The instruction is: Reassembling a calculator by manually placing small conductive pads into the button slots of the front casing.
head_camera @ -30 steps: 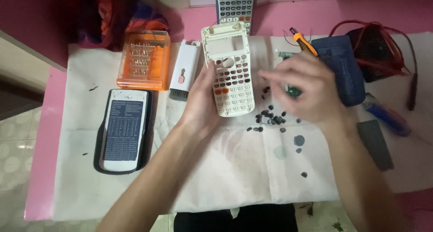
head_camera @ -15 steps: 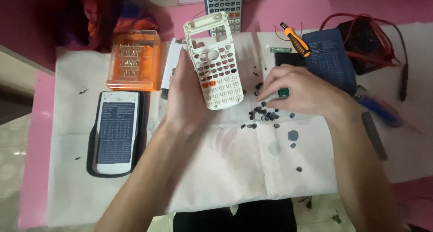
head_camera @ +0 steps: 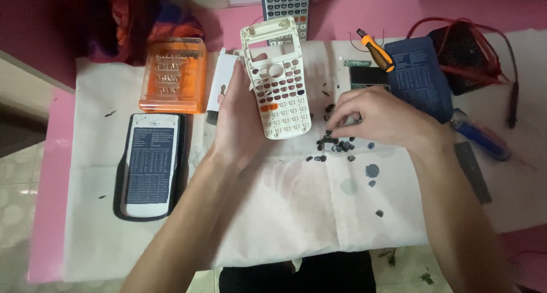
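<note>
Hands work over a white cloth [head_camera: 171, 224] spread on a pink table [head_camera: 51, 173]. At the far left lies a calculator back half [head_camera: 149, 165] face down in its dark cover, with an orange bit case [head_camera: 174, 74] above it. Next, the left hand [head_camera: 239, 119] is closed around the edge of a cream calculator front shell [head_camera: 277, 76], holding it tilted up with its inner side showing; most key holes appear already filled, though a few near the top look open, so the refitting seems well along but unfinished. To its right the right hand [head_camera: 383, 117] hangs with fingertips pinched together over a pile of small dark keys [head_camera: 333, 145]; whether it grips one cannot be told. Many keys remain loose. Farther right lie an orange-handled screwdriver [head_camera: 374, 49] and a dark blue cover [head_camera: 419, 76].
</note>
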